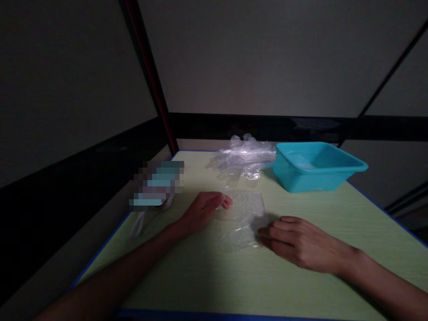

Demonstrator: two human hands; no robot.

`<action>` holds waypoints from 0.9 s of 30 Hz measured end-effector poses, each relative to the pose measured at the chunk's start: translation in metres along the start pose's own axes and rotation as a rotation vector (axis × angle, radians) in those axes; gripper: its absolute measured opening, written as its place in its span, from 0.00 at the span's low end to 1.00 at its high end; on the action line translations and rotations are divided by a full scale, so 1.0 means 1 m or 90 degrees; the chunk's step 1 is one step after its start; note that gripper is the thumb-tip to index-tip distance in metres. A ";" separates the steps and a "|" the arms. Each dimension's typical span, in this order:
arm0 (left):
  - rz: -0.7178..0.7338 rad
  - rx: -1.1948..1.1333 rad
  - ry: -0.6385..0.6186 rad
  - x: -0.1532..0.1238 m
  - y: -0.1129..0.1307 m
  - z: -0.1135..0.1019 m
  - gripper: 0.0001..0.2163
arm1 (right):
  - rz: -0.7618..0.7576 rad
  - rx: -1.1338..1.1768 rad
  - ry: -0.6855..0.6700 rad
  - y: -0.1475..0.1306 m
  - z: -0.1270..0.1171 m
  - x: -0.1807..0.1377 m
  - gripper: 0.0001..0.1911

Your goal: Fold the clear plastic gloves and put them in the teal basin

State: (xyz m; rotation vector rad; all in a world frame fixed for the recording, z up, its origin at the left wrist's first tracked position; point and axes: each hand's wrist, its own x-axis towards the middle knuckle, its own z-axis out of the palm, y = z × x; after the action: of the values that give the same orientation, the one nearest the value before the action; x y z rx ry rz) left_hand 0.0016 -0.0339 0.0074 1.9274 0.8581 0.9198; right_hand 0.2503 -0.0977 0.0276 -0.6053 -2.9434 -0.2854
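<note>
A thin, clear plastic glove (244, 218) lies nearly flat on the table, its right edge straight and its finger outlines hard to make out. Over its upper left part, my left hand (205, 209) is closed, with thumb and curled fingers close together at the plastic. My right hand (294, 243) pinches the lower right edge, knuckles up. Beyond both hands sits a loose, crumpled pile of clear disposable gloves (247, 154), some glove fingers spreading toward me.
A turquoise plastic basin (310, 178) stands at the back right, beside the pile. At the left edge lies a pixelated object (157, 185) with a white strap (136, 224). The pale green table (187, 281) has a blue rim, with walls behind and on the left.
</note>
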 end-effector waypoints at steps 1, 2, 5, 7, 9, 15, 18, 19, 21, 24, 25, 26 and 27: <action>-0.001 0.001 0.002 0.000 0.000 0.000 0.19 | -0.001 -0.002 0.002 0.000 0.003 0.000 0.13; -0.002 -0.001 0.004 0.000 0.000 0.000 0.19 | -0.004 -0.004 0.002 0.000 0.005 0.000 0.14; -0.008 -0.013 0.008 0.000 0.000 0.000 0.19 | -0.016 -0.007 -0.010 -0.001 0.009 0.000 0.17; -0.012 -0.027 0.013 0.000 0.000 0.000 0.19 | -0.018 0.000 -0.018 0.000 0.008 0.000 0.17; -0.019 -0.046 0.021 0.000 0.002 0.000 0.19 | -0.015 0.019 -0.030 0.001 0.005 0.000 0.17; -0.045 -0.119 0.007 0.000 0.009 0.001 0.20 | -0.009 0.108 -0.052 0.004 -0.007 -0.002 0.16; -0.050 -0.176 -0.040 -0.002 0.011 0.003 0.20 | -0.008 0.127 -0.046 0.004 -0.007 -0.003 0.15; -0.051 -0.198 -0.062 -0.003 0.012 0.005 0.21 | -0.008 0.125 -0.040 0.004 -0.006 -0.003 0.15; -0.051 -0.236 -0.115 -0.003 0.013 0.008 0.22 | -0.008 0.113 -0.033 0.005 -0.004 -0.003 0.15; -0.037 -0.232 -0.203 0.000 0.016 0.016 0.21 | -0.003 0.089 -0.030 0.006 -0.003 -0.003 0.14; -0.025 -0.205 -0.227 0.002 0.018 0.019 0.21 | -0.002 0.084 -0.029 0.007 -0.003 -0.004 0.14; -0.010 -0.170 -0.247 0.004 0.019 0.021 0.20 | -0.002 0.082 -0.028 0.007 -0.003 -0.003 0.14; 0.010 -0.134 -0.264 0.006 0.021 0.024 0.19 | -0.002 0.083 -0.024 0.008 -0.003 -0.003 0.13</action>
State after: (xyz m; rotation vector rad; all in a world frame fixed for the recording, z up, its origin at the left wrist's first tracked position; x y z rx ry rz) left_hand 0.0290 -0.0473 0.0173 1.8500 0.4827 0.5613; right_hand 0.2565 -0.0926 0.0316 -0.5937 -2.9705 -0.0813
